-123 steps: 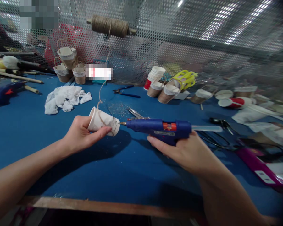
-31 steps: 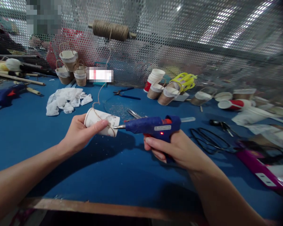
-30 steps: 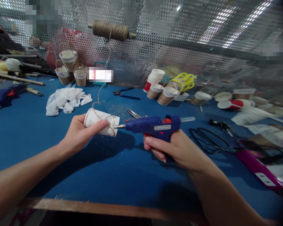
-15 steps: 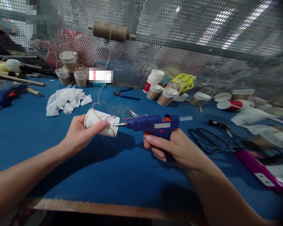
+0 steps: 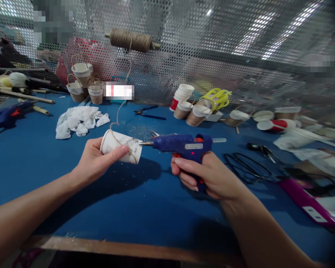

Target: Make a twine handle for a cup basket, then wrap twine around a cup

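My left hand (image 5: 103,156) is closed around a white paper cup (image 5: 117,140) lying on its side in the air, its thumb pressed on a strand of twine that crosses the cup. From the cup the twine (image 5: 120,108) runs up to a brown spool (image 5: 130,39) on a rod. My right hand (image 5: 197,171) grips a blue hot glue gun (image 5: 178,143), fingers at its orange trigger. The metal nozzle is at the edge of the cup's narrow end; whether it touches I cannot tell. A clear glue stick (image 5: 219,140) sticks out the back.
Twine-wrapped cups with handles (image 5: 95,92) stand at the back left, more (image 5: 198,113) at the back right. White scraps (image 5: 79,119), pliers (image 5: 150,113), another glue gun (image 5: 12,113), a black cable (image 5: 245,167) and a magenta power strip (image 5: 304,201) lie on the blue table.
The glue gun's nozzle has shifted slightly right and up along the cup's narrow end. My left hand keeps its hold on the cup, almost unmoved.
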Demonstrator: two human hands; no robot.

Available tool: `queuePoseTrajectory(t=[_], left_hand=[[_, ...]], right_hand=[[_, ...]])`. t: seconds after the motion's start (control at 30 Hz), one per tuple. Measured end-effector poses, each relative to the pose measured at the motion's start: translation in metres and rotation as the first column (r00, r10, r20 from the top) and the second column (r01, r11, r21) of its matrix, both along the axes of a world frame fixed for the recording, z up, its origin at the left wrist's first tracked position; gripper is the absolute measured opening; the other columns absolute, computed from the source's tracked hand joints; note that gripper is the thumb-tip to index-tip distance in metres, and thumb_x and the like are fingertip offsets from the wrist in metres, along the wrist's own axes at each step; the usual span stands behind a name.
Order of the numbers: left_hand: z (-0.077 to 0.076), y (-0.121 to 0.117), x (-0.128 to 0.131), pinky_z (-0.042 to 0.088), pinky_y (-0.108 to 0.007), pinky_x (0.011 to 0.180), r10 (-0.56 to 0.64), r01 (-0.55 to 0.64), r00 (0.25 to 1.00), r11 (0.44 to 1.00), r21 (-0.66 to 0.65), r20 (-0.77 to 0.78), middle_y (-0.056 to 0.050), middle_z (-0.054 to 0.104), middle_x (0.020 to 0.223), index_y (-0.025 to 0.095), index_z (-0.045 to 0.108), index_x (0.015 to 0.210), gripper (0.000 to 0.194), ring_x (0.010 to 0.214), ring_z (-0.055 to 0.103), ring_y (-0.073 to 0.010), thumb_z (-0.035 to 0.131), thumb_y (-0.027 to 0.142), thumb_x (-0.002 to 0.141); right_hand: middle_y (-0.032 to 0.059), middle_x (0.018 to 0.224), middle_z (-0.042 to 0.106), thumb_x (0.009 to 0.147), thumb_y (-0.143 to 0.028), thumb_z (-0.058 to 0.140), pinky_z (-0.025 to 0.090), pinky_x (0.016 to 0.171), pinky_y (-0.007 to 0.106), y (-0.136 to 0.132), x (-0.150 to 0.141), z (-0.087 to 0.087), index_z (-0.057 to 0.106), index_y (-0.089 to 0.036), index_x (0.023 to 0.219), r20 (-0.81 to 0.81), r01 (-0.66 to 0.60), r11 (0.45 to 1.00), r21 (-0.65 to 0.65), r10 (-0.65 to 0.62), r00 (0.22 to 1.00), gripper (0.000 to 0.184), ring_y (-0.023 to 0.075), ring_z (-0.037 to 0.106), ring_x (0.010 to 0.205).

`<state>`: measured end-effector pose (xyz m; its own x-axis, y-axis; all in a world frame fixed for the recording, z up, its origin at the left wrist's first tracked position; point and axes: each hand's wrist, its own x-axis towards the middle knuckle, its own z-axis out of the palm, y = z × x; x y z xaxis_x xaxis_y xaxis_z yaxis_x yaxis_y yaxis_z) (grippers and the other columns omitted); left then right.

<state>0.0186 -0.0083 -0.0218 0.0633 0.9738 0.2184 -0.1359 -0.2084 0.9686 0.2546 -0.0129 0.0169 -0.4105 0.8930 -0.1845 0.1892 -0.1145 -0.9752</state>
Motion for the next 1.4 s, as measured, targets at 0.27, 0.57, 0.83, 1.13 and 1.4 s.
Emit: queuePoseTrajectory(t=[0.27,0.57,0.83,1.13,1.4], left_hand=[[0.0,0.0,0.001,0.049,-0.021,0.053,0.039,-0.039,0.999,0.999,-0.012,-0.008,-0.004,0.07,0.068,0.015,0.07,0.071,0.015,0.059,0.06,-0.013,0.07,0.029,0.064],[-0.003,0.001,0.001,0.048,-0.019,0.054,0.031,-0.03,0.999,0.999,-0.029,0.028,-0.002,0.07,0.068,0.017,0.07,0.071,0.012,0.059,0.06,-0.0117,0.07,0.027,0.065],[-0.002,0.0,0.0,0.049,-0.022,0.055,0.03,-0.03,0.999,1.0,0.002,-0.033,-0.004,0.07,0.07,0.017,0.071,0.071,0.014,0.061,0.06,-0.0133,0.069,0.03,0.066],[0.003,-0.007,0.003,0.048,-0.02,0.051,0.077,-0.073,0.992,0.997,0.04,-0.101,-0.002,0.069,0.065,0.018,0.07,0.068,0.013,0.055,0.058,-0.0119,0.07,0.031,0.065],[-0.001,-0.003,0.003,0.048,-0.019,0.052,0.083,-0.082,0.996,0.996,0.028,-0.035,-0.001,0.069,0.066,0.015,0.069,0.071,0.014,0.057,0.059,-0.0111,0.07,0.028,0.065]], right_hand=[[-0.0062,0.037,0.04,0.075,-0.034,0.058,0.024,0.031,0.017,0.0,-0.003,0.002,0.055,-0.014,0.061,-0.016,0.045,0.999,-0.011,-0.045,0.999,0.025,0.0038,0.035,0.031],[-0.0064,0.037,0.041,0.076,-0.032,0.058,0.027,0.032,0.015,0.001,-0.001,0.001,0.056,-0.013,0.062,-0.023,0.031,0.999,-0.03,-0.031,0.999,0.024,0.0026,0.036,0.032],[-0.0072,0.036,0.039,0.075,-0.032,0.059,0.026,0.031,0.015,0.0,-0.002,0.001,0.056,-0.012,0.062,-0.061,-0.023,0.995,-0.095,0.017,0.998,0.024,0.0024,0.034,0.031],[-0.0064,0.037,0.039,0.076,-0.031,0.058,0.024,0.032,0.015,0.006,-0.002,-0.001,0.057,-0.011,0.06,-0.117,0.005,0.99,-0.143,-0.022,0.993,0.025,0.0026,0.032,0.032],[-0.0057,0.043,0.044,0.069,-0.029,0.063,0.028,0.036,0.017,0.021,0.01,0.001,0.056,-0.013,0.065,-0.056,0.235,0.972,-0.009,-0.235,0.97,0.018,0.0035,0.036,0.037]])
